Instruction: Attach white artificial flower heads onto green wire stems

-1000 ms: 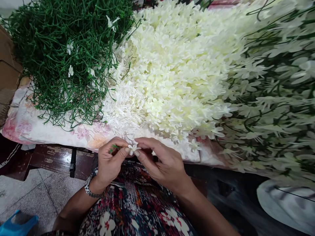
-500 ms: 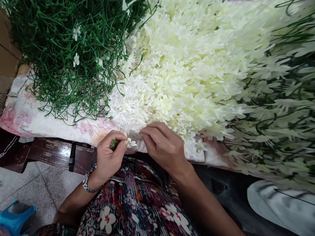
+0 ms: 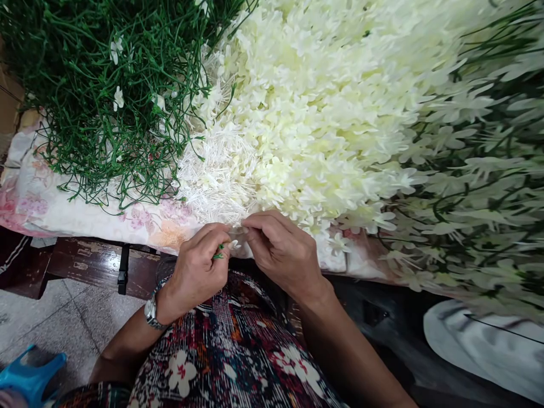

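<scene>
White blossom [image 3: 233, 245] right here at the fingertips of my left hand [image 3: 199, 266], small, peeking out just in front of the table edge, with a green sprig [image 3: 219, 252] poking out of my curled fingers. That left hand is closed snugly around the sprig. And over to my right hand [image 3: 284, 255], just beside it: thumb and forefinger drawn close together in a narrow pinch, though whether anything fine sits between them I cannot tell from this angle.

Tense spot, this! If my left grip loosens, the little bloom could slip away over the table edge; squeeze too hard and the petals may crease. With those right fingertips so near, a clumsy brush could knock the flower askew on its stem.

Just beyond my knuckles lie the white strands [image 3: 216, 198], a loose tangle on the flowered cloth [image 3: 97, 218]. They look thin and crossed, so pulling at one could drag several along. To their right spreads the heap of pale petals [image 3: 323, 113], and touching them on the left, the mound of green stems [image 3: 106, 96]; stems that interlocked could snag and bring neighbours with them. Farther right, white-flowered sprays [image 3: 459, 170] overlap, their petals open to crushing should my forearm sweep across.
</scene>
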Demonstrator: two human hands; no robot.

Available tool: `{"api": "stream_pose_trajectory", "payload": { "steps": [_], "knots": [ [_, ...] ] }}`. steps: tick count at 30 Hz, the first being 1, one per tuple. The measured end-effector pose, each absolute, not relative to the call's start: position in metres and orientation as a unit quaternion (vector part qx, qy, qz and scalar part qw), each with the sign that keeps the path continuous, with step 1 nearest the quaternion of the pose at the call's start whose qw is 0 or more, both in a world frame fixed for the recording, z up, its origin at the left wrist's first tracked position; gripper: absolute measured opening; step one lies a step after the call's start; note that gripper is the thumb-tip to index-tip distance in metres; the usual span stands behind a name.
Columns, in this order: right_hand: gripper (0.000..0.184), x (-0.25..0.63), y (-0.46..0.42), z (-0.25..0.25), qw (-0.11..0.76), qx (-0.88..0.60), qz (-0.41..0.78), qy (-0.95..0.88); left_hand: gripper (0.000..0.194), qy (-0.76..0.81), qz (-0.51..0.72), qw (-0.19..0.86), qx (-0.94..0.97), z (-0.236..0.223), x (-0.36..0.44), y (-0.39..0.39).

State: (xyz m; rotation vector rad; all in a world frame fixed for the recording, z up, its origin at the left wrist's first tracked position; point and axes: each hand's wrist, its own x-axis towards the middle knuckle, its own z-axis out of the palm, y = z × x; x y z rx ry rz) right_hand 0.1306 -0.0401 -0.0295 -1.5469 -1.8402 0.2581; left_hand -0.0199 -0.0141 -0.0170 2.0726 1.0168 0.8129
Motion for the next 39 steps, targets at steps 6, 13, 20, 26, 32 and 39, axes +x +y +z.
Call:
{"api": "stream_pose_trajectory", "payload": {
  "steps": [6, 13, 20, 26, 32, 39],
  "knots": [
    [0.012, 0.130, -0.041, -0.030, 0.379, -0.586, 0.108, -0.709, 0.014, 0.380, 0.341, 0.326, 0.796, -0.014, -0.016, -0.012],
    [0.011, 0.130, -0.043, -0.029, 0.400, -0.571, 0.109, -0.709, 0.018, 0.372, 0.340, 0.286, 0.815, -0.022, -0.011, -0.009],
    [0.011, 0.131, -0.043, -0.030, 0.404, -0.572, 0.120, -0.704, 0.018, 0.359, 0.340, 0.286, 0.821, -0.020, -0.012, -0.008],
    [0.013, 0.132, -0.043, -0.030, 0.407, -0.563, 0.113, -0.710, 0.020, 0.343, 0.332, 0.276, 0.834, -0.021, -0.010, -0.007],
    [0.014, 0.132, -0.042, -0.025, 0.409, -0.563, 0.162, -0.700, 0.021, 0.341, 0.330, 0.251, 0.844, -0.022, -0.011, -0.008],
    [0.011, 0.132, -0.040, -0.022, 0.416, -0.558, 0.172, -0.697, 0.022, 0.317, 0.321, 0.208, 0.868, -0.023, -0.012, -0.009]
  ]
}}
